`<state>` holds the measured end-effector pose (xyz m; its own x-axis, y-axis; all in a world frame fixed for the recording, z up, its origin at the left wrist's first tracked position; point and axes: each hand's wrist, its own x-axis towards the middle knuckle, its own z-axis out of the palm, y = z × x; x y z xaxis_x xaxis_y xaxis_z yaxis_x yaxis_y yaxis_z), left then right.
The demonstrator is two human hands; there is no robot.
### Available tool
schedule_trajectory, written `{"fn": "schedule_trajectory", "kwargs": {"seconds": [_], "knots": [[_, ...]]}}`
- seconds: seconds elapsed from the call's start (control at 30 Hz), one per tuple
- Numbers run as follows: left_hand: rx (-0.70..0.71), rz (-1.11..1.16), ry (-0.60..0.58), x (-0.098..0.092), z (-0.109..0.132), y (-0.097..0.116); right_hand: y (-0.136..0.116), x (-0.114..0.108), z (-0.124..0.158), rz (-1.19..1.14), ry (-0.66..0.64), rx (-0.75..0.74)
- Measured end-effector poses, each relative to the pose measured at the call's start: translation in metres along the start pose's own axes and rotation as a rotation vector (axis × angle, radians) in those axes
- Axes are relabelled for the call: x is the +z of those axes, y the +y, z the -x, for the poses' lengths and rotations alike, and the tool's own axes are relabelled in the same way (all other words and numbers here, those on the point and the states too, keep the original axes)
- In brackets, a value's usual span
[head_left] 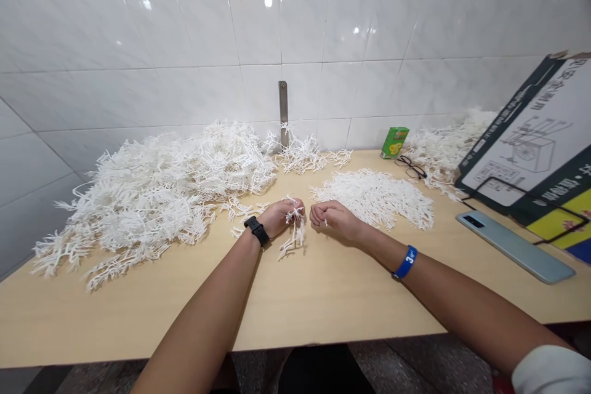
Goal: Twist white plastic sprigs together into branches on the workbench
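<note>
My left hand [279,214], with a black watch on the wrist, is closed on a small clump of white branched plastic strands [294,235] that dangles below the fingers. Just to its right, my right hand [336,219] is curled, and a tiny white tip [325,222] pokes out from its fingers; the rest of that piece is hidden. Behind my right hand lies a flat heap of small white pieces [376,197]. A much larger tangled pile of white branched strands [175,178] spreads to the left of my left hand.
Against the tiled wall sits a smaller white clump [302,154] by a metal bracket [283,111]. Further right are a green box [394,142], eyeglasses [410,166], another white pile [455,141], a phone [514,246] and a large printed carton [530,148]. The table's [351,301] front edge is near me.
</note>
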<state>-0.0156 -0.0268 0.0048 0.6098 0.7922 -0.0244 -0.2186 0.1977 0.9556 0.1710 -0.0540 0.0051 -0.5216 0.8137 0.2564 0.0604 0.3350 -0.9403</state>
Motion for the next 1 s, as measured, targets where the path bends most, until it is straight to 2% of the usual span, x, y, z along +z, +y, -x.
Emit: {"fn": "schedule_trajectory", "kwargs": {"seconds": [0.07, 0.17, 0.23, 0.4, 0.47, 0.53, 0.67, 0.77, 1.0], "knots": [[0.032, 0.023, 0.066, -0.002, 0.002, 0.002, -0.001, -0.002, 0.0, 0.138, 0.089, -0.041], [0.073, 0.033, 0.18, -0.001, 0.002, 0.003, 0.002, -0.008, -0.003, 0.537, 0.249, -0.1], [0.088, 0.013, 0.248, 0.0, 0.001, 0.0, 0.007, -0.015, -0.006, 0.71, 0.343, -0.093], [0.094, -0.107, 0.326, 0.001, -0.005, -0.006, 0.013, -0.024, -0.008, 0.847, 0.559, -0.098], [0.114, -0.201, 0.334, 0.001, -0.006, -0.007, 0.007, -0.019, -0.007, 0.802, 0.54, -0.119], [0.138, -0.322, 0.325, 0.003, -0.005, -0.008, 0.0, -0.01, -0.006, 0.71, 0.46, -0.117], [0.205, -0.539, 0.258, 0.008, -0.004, -0.007, -0.004, 0.005, -0.004, 0.569, 0.335, -0.04], [0.215, -0.579, 0.214, 0.009, -0.005, -0.008, 0.003, 0.006, -0.005, 0.514, 0.285, 0.022], [0.283, -0.545, 0.233, 0.004, -0.007, -0.01, 0.008, 0.002, -0.007, 0.365, 0.218, 0.033]]}}
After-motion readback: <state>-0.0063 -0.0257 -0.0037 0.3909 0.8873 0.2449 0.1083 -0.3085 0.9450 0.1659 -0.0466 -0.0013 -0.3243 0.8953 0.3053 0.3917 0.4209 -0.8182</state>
